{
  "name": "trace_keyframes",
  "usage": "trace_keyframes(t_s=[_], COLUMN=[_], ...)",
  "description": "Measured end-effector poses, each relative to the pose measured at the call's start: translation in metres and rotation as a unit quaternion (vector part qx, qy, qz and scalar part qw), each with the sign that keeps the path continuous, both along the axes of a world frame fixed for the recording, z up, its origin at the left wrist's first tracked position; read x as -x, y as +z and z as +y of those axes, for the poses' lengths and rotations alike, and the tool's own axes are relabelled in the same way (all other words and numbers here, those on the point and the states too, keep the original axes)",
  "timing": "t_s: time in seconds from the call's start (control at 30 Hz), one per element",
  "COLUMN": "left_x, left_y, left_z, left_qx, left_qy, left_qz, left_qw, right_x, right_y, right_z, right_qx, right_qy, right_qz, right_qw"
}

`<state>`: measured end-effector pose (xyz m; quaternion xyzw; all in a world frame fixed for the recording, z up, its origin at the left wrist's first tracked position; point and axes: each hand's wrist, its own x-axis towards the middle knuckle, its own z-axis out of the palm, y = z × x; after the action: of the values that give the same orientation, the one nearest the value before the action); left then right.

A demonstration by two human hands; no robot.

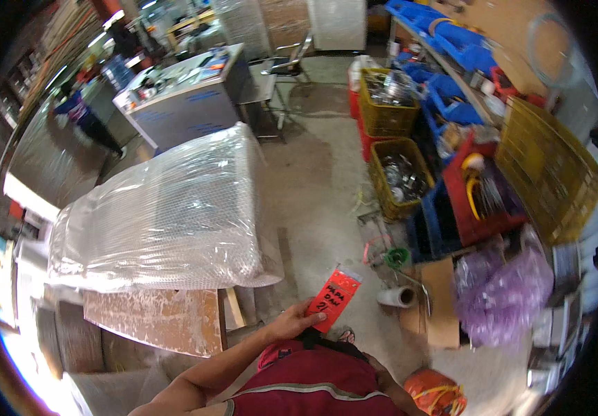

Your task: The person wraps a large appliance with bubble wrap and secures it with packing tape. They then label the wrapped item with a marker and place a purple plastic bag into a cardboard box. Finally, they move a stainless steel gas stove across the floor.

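My left hand (297,322) is closed on the lower left edge of a flat, bright red rectangular card or packet (340,295), its thumb on the face. Black handwriting covers part of the card, and its top end looks clear or whitish. It is held out in front of my dark red shirt, above the concrete floor. Of my right side only a part of the arm shows, low beside the shirt; the hand itself cannot be seen.
A large bubble-wrapped block (167,215) stands at left over a worn brown board (153,319). Yellow crates (382,156) of metal parts line the right side, near purple plastic wrap (500,298), a film roll (397,297) and cardboard (441,298). A person (81,114) is far left.
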<state>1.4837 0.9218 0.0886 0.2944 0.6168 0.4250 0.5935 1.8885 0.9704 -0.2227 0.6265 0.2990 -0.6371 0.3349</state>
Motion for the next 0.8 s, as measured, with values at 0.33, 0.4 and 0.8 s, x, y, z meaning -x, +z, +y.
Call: trace_keyframes(t_s=[0.33,0.4,0.8], left_x=[0.082,0.099,0.25], left_y=[0.094,0.112,0.137], left_z=[0.114,0.127,0.133], left_qx=[-0.111,-0.2,-0.172], left_qy=[0.223,0.317,0.648], left_qz=[-0.069,-0.118,0.166], left_qw=[0.966,0.919,0.723], right_x=[0.23,0.292,0.584], right_y=[-0.02,-0.018,-0.024], right_z=[0.292,0.358,0.541], right_qx=[-0.214,-0.29,-0.292], right_qy=[0.173,0.205,0.497], right_qz=[0.065,0.139,0.169], right_qw=[0.959,0.925,0.8])
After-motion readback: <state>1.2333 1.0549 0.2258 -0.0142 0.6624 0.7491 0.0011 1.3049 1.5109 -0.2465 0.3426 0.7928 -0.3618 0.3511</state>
